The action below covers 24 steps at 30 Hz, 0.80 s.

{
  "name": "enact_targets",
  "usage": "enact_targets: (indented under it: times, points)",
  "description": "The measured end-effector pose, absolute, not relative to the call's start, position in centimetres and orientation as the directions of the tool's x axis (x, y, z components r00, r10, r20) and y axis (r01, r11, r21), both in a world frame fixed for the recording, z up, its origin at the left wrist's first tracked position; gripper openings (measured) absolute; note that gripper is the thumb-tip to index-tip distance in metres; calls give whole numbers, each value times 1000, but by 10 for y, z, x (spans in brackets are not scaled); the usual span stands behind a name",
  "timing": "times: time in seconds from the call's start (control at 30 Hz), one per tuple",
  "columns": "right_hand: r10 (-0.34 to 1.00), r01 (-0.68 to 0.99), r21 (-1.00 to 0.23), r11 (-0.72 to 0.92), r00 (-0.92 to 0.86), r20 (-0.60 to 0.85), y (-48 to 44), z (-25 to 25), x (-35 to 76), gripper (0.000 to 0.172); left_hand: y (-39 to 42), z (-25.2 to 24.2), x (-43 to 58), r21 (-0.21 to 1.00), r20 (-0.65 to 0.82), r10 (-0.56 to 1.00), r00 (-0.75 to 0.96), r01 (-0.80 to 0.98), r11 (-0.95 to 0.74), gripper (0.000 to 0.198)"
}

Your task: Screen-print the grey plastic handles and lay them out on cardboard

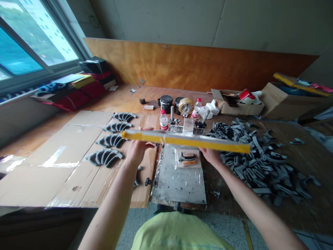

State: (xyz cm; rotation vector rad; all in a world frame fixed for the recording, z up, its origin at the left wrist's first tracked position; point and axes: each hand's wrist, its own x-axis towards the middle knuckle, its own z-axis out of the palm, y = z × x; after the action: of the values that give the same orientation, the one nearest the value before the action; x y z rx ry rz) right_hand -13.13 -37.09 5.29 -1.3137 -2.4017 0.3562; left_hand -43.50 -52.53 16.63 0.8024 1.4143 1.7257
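Note:
A long bar-like edge with a yellow front and silver top, probably a frame seen edge-on, crosses in front of both my hands. My left hand is behind its left part, thumb stretched to the right and apart from the fingertips showing above the bar; no held thing shows. My right hand reaches up under the bar beside the grey metal plate, its fingers mostly hidden. Between the hands, a dark curved part lies on a small clear-wrapped pad on that plate. Clamps stand behind the bar.
Left, grey curved parts lie in several fanned rows on cardboard. A heap of grey parts covers the right side. Bottles, black tubs, a tape roll and open boxes stand behind.

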Motion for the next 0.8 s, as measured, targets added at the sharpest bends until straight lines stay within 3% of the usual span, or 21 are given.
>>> enact_targets:
  times: [0.1,0.2,0.3,0.37,0.4,0.5,0.57,0.67,0.73,0.8]
  points:
    - [774,694,-352,628,-606,184,-404,25,-139,26,-506,179,-436,976,22,863,-505,-177,-128,53]
    - [740,677,-319,664,-655,151,-420,20,-151,21,-513,167,-425,972,16,797,-603,-178,-154,54]
    - [737,661,-346,666,-655,168,-435,34,-162,10,-541,127,-394,958,-227,847,-480,-264,107,60]
    - [696,617,-333,713,-681,228,-459,45,-172,10,-563,95,-366,844,-515,827,-226,-301,443,66]
    - [644,569,-310,761,-720,259,-473,49,-177,11,-573,79,-353,791,-587,790,-178,-332,514,67]
    - [368,297,-253,921,-878,306,-507,51,-188,19,-601,42,-334,741,-641,723,-258,-453,496,60]
    - [288,204,-268,941,-902,323,-503,46,-180,26,-618,25,-343,750,-639,678,-364,-489,444,53]
    - [551,468,-309,828,-783,289,-450,36,-135,33,-650,3,-382,768,-640,528,-558,-489,414,42]
    - [754,703,-271,657,-623,210,-400,31,-95,37,-676,-12,-412,775,-623,386,-681,-466,428,38]
    - [869,848,-192,494,-477,132,-357,25,-59,38,-701,-25,-435,779,-584,248,-773,-447,441,41]
